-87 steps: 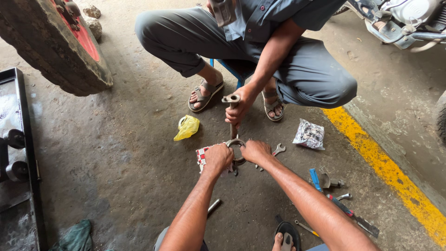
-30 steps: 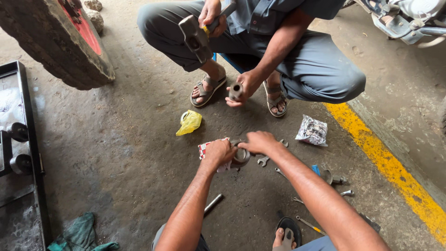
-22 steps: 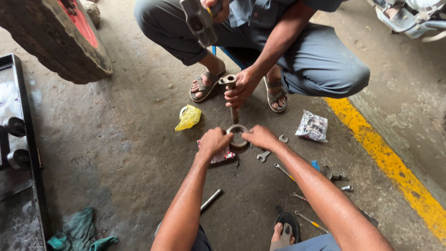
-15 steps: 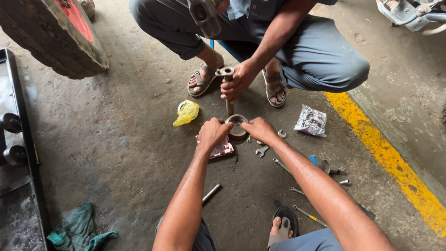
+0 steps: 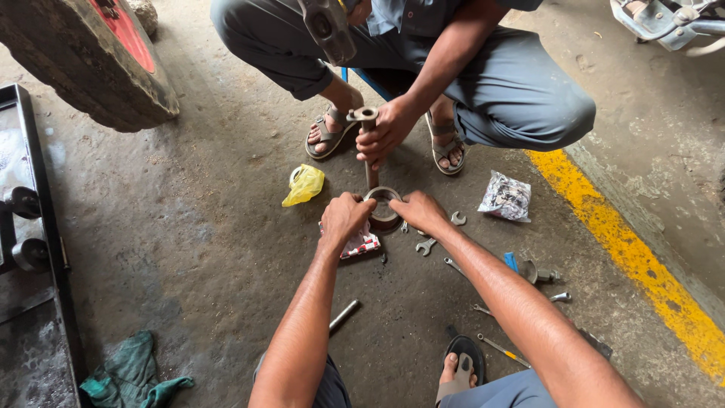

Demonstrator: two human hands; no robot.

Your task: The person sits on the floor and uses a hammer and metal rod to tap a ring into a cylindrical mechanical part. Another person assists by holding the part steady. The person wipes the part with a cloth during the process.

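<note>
Nearest: wearer's foot in a black sandal (image 5: 462, 361) at bottom, w/ a thin screwdriver (image 5: 501, 349) just beside it. A short metal rod (image 5: 343, 315) lies on the concrete floor (image 5: 211, 249) betw. the forearms' near end. Green rag (image 5: 132, 372) bottom left, next to a black metal tray (image 5: 30, 249).

Mid: left hand (image 5: 344, 217) fingers curled shut on the left rim of a metal ring (image 5: 383, 208), which sits on the floor at frame centre. Right hand (image 5: 419, 211) closed on the ring's right rim; both hands steady it. Under the left hand, a red-and-white checked cloth (image 5: 361, 243). Spanners (image 5: 427, 245) just right of the ring; more small tools (image 5: 538, 273) further right, near a yellow painted line (image 5: 642, 272).

Beyond: a steel rod (image 5: 370, 151) stands upright in the ring, gripped by a co-worker's hand (image 5: 387, 132). Yellow plastic bag (image 5: 303, 185) left of the ring, clear packet (image 5: 506, 198) right. Co-worker squats opposite, raising a hammer (image 5: 326, 29) at top. Big tyre (image 5: 91, 60) top left.
</note>
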